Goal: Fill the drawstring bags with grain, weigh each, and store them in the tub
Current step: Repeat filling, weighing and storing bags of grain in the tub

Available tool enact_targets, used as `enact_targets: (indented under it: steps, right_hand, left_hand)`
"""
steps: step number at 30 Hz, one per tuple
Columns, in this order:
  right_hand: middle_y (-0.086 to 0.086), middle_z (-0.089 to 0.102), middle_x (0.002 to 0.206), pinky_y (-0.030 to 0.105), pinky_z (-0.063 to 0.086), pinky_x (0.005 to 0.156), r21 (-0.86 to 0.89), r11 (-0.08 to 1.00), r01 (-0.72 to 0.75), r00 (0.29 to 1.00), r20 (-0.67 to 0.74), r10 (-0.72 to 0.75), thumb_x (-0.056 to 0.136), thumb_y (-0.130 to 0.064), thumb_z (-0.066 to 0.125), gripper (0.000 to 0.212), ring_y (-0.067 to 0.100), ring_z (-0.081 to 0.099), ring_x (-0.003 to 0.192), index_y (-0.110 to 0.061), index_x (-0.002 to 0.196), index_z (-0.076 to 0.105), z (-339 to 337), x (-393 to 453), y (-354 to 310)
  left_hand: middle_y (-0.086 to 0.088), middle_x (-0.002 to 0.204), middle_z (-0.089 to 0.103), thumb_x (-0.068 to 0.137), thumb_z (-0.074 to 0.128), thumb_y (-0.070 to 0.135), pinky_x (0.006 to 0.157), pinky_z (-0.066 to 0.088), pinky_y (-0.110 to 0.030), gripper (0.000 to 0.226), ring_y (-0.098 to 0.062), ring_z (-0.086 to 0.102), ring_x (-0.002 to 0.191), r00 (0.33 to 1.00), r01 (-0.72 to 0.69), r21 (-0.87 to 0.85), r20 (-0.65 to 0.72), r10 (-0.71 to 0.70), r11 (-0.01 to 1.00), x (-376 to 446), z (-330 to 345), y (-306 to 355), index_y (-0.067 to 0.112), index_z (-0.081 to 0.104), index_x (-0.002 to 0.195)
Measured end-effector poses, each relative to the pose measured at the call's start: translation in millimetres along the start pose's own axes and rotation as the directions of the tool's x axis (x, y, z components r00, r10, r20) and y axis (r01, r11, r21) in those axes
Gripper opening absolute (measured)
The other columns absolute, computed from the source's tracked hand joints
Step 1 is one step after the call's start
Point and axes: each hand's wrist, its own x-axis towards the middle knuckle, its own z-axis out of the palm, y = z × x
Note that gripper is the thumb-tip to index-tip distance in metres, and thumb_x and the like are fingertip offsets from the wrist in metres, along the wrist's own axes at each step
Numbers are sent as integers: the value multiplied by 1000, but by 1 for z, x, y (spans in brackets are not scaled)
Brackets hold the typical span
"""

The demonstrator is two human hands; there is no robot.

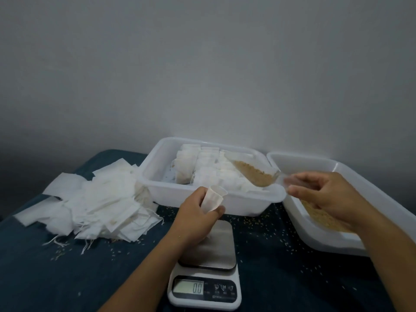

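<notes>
My left hand grips a small white drawstring bag with its mouth held open, above the steel scale. My right hand pinches the handle of a clear plastic scoop loaded with brown grain. The scoop hangs over the white tub, just up and right of the bag's mouth. The tub holds several filled white bags. A second white tub on the right holds loose grain. The scale's display reads 0.0 and its platform is bare.
A heap of empty white drawstring bags lies on the dark blue cloth to the left. Loose grains are scattered over the cloth around the scale and tubs. A grey wall stands close behind the tubs.
</notes>
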Motion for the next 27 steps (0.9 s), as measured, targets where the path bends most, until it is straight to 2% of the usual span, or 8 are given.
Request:
enact_targets:
  steps: [2,5,9,13,15,19,22,27]
  right_hand:
    - [-16,80,104,24,50,81,-45,999,5,997,81,-2,65,-51,86,40,0,74,93,-50,105,79,-2,-1,-6]
    - [-11,81,98,27,53,83,-107,994,28,993,117,-16,64,-48,89,38,5,76,89,-49,101,80,-4,-4,-17]
    - [-7,80,88,27,53,74,-230,970,76,985,167,-37,64,-53,88,36,13,72,75,-54,99,79,-7,-5,-29]
    - [-10,80,86,21,50,71,-282,955,96,979,201,-39,65,-53,89,36,6,71,71,-48,100,81,-10,-4,-42]
    - [-12,79,83,13,49,66,-325,938,120,975,215,-50,63,-55,89,35,3,68,67,-51,97,81,-11,-3,-49]
    - [-19,76,77,8,46,63,-411,902,133,971,237,-35,60,-55,90,37,-2,64,64,-49,95,81,-14,0,-61]
    - [-25,74,75,5,44,64,-466,870,158,961,275,-28,61,-56,87,40,-8,65,66,-47,100,80,-15,2,-69]
    - [-25,74,75,4,43,62,-511,842,175,953,304,-13,63,-56,87,40,-9,64,66,-46,101,80,-18,5,-81]
  left_hand:
    - [9,93,70,90,77,34,62,49,-15,17,-6,65,81,1000,2,-50,-15,-2,999,1,0,-1,29,63,98]
    - [5,96,73,89,78,28,66,52,-15,19,-7,66,83,999,-1,-132,-32,-3,991,2,-1,-2,25,66,104]
    - [7,95,72,89,79,30,64,53,-14,19,-8,66,83,999,16,-133,-32,-20,991,2,0,-4,28,66,102]
    - [9,94,69,88,80,33,59,49,-12,21,-10,66,83,999,17,-61,-31,-19,998,2,0,-4,30,63,99]
    - [11,93,68,87,81,33,57,46,-9,22,-6,64,80,1000,6,-19,-20,-6,1000,2,-1,-3,32,61,97]
    - [11,88,69,86,82,29,59,45,-10,23,1,62,77,997,-71,19,8,71,997,0,0,-3,32,60,91]
    - [11,89,69,87,82,28,61,46,-11,23,1,62,79,994,-106,24,26,105,994,-1,0,-4,31,60,93]
    - [13,90,68,87,81,28,61,46,-10,22,2,61,80,988,-141,42,70,138,989,-2,1,-4,31,61,96]
